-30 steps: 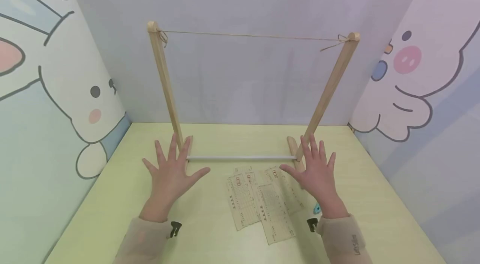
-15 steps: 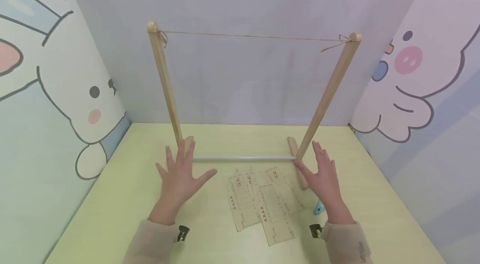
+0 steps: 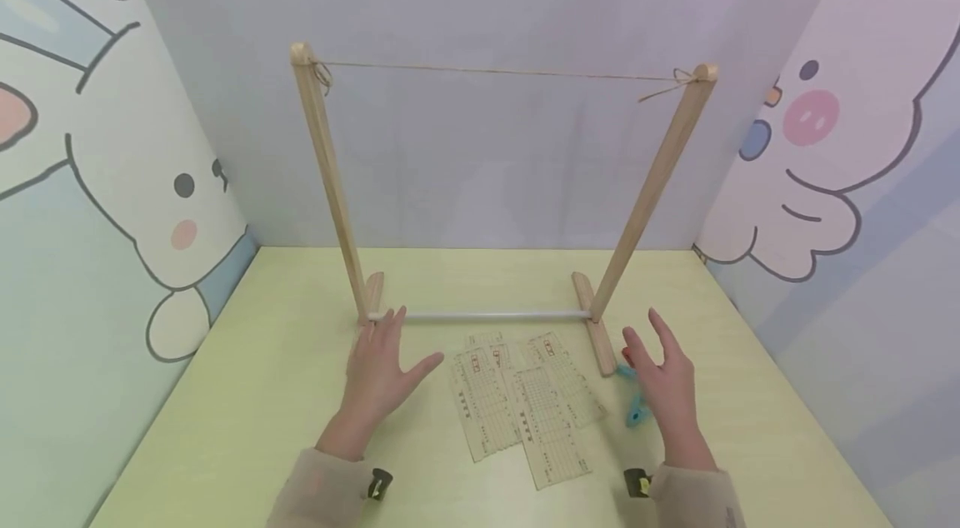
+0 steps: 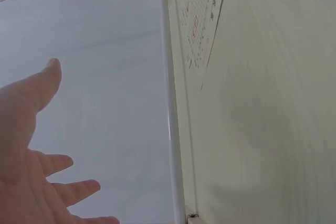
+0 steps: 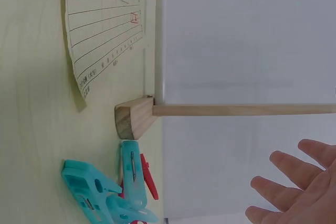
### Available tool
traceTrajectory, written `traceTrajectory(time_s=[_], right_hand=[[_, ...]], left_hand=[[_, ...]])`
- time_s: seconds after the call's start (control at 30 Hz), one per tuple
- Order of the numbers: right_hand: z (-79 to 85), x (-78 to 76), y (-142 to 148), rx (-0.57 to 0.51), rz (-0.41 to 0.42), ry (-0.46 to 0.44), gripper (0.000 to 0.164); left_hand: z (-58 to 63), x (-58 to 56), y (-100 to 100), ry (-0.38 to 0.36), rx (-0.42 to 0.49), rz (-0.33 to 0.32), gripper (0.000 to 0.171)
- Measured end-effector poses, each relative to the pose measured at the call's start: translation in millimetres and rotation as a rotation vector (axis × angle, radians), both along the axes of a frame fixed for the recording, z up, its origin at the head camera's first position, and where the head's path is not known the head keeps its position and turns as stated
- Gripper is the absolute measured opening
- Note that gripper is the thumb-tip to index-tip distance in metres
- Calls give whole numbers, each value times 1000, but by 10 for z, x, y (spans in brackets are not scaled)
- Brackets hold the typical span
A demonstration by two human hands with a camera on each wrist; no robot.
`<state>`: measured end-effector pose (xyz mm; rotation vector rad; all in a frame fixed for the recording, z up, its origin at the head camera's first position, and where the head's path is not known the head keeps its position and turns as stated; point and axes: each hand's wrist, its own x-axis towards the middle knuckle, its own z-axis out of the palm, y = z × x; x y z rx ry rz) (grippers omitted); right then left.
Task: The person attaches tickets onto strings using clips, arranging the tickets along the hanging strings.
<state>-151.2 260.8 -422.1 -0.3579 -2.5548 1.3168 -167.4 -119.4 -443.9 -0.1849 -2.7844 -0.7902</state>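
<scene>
My left hand (image 3: 378, 374) hovers over the table left of the papers, fingers extended and thumb spread, holding nothing. On the other side, my right hand (image 3: 667, 382) is held above the clothespins with fingers apart and nothing in its grasp. Teal clothespins (image 5: 86, 187) and a red clothespin (image 5: 149, 177) lie bunched beside the stand's right foot; in the head view the hand partly covers them. Several printed paper slips (image 3: 543, 428) overlap on the table between my hands.
A wooden stand has a left post (image 3: 326, 178), a right post (image 3: 652, 186) and a pale crossbar (image 3: 480, 315) low down. Twine (image 3: 487, 71) is tied between the post tops. Cartoon-printed panels flank the table (image 3: 225, 428), with a plain grey panel behind.
Both hands have come down and back toward me and shifted right. Their widely spread fingers have drawn closer together, and more of the clothespins shows beside the right hand.
</scene>
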Motion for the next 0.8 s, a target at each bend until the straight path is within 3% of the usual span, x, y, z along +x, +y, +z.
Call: traceTrajectory(time_s=[0.2, 0.43, 0.8], right_hand=[[-103, 21, 90, -40, -43, 1, 66], [-203, 38, 184, -49, -99, -4, 63], [-349, 125, 320, -67, -170, -113, 70]], left_hand=[[-79, 9, 11, -32, 71, -21, 93], [-141, 22, 79, -159, 169, -24, 94], [-260, 22, 202, -264, 226, -5, 95]])
